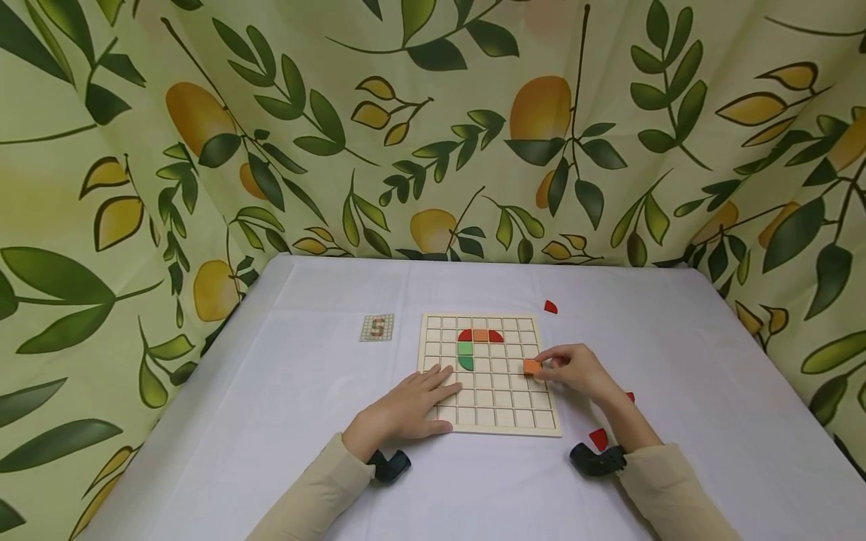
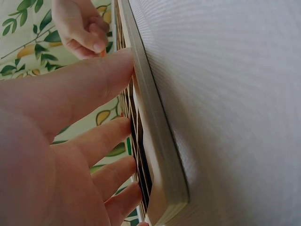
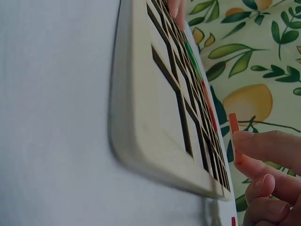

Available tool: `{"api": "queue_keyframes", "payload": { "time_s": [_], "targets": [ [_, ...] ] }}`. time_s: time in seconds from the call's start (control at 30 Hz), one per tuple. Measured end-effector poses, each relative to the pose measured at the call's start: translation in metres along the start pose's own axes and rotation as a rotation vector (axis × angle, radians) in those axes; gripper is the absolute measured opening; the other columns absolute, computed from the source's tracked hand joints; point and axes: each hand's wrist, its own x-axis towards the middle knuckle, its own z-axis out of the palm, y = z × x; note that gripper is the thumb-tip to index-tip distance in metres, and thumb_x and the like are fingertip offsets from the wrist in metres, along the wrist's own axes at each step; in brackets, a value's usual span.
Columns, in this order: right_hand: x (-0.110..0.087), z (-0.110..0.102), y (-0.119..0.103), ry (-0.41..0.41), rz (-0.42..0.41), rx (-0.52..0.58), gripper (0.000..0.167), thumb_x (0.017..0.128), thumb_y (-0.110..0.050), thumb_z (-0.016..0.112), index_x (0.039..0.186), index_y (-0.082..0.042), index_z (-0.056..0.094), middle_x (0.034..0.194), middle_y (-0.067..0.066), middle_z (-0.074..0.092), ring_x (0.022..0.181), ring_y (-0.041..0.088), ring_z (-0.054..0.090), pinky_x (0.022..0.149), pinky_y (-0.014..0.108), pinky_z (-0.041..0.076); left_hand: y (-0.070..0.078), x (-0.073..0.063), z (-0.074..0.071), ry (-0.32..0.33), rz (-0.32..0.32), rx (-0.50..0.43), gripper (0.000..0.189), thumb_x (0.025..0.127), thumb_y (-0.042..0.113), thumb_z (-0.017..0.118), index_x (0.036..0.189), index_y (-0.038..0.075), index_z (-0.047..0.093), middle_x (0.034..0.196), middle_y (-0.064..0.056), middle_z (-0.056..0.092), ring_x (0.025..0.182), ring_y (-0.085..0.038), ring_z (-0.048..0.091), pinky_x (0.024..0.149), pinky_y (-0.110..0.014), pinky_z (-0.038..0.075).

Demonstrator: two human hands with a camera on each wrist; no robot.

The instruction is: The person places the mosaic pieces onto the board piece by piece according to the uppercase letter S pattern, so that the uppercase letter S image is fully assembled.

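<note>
A wooden grid board (image 1: 504, 421) lies flat on the table. Set into its upper left squares are two red quarter-round tiles (image 1: 496, 336), an orange square tile (image 1: 480, 335), a light green square tile (image 1: 465, 348) and a green quarter-round tile (image 1: 466, 363). My left hand (image 1: 413, 406) rests with spread, straight fingers on the board's lower left part; its fingertips touch the edge in the left wrist view. My right hand (image 1: 575, 370) pinches another orange square tile (image 3: 235, 136) between thumb and fingers, over the board's right side.
A small pattern card (image 1: 376, 327) showing an S shape lies left of the board. Loose red tiles lie on the right: one (image 1: 551, 306) beyond the board's corner, another (image 1: 598, 439) near the right wrist, and one (image 1: 631, 397) partly behind the forearm. A leaf-patterned curtain (image 1: 433, 150) hangs behind.
</note>
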Motion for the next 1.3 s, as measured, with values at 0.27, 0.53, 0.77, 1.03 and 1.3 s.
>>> {"api": "queue_keyframes", "payload": {
  "time_s": [0.27,0.53,0.77,1.03,1.3],
  "targets": [
    [0.001,0.010,-0.010,-0.006,-0.008,0.023,0.033,0.079,-0.014,0.077,0.106,0.003,0.070,0.066,-0.003,0.041,0.065,0.011,0.040,0.054,0.021,0.030,0.002,-0.002,-0.002,0.001,0.009,0.001,0.065,0.093,0.043,0.059,0.149,0.021,0.037,0.163,-0.005,0.024,0.153,-0.026,0.020,0.124,-0.047,0.023],
    [0.005,0.017,-0.018,-0.015,-0.045,0.048,0.032,0.080,-0.013,0.076,0.106,0.005,0.069,0.063,-0.003,0.040,0.062,0.011,0.039,0.055,0.022,0.031,0.002,-0.001,-0.002,0.006,0.014,0.007,0.065,0.093,0.043,0.059,0.149,0.021,0.037,0.162,-0.006,0.025,0.152,-0.026,0.021,0.123,-0.047,0.024],
    [0.009,0.024,-0.022,-0.016,-0.033,0.059,0.030,0.080,-0.011,0.075,0.106,0.003,0.070,0.064,-0.003,0.040,0.062,0.012,0.038,0.052,0.021,0.030,0.002,-0.001,-0.002,0.004,0.016,0.010,0.064,0.093,0.043,0.059,0.149,0.021,0.037,0.162,-0.006,0.025,0.152,-0.026,0.021,0.123,-0.048,0.024],
    [0.015,0.032,-0.024,-0.025,-0.045,0.078,0.031,0.080,-0.011,0.075,0.107,0.003,0.069,0.062,-0.003,0.038,0.059,0.012,0.037,0.052,0.020,0.030,0.002,0.000,-0.003,0.005,0.011,0.014,0.065,0.093,0.043,0.059,0.149,0.020,0.037,0.162,-0.006,0.024,0.152,-0.027,0.021,0.123,-0.047,0.024],
    [0.019,0.040,-0.029,-0.016,-0.029,0.084,0.029,0.079,-0.010,0.077,0.104,0.003,0.071,0.063,-0.002,0.039,0.063,0.013,0.039,0.053,0.021,0.031,0.002,-0.001,-0.003,-0.004,0.008,0.006,0.065,0.093,0.044,0.058,0.149,0.021,0.037,0.163,-0.005,0.023,0.153,-0.026,0.020,0.123,-0.048,0.023]
  ]
}}
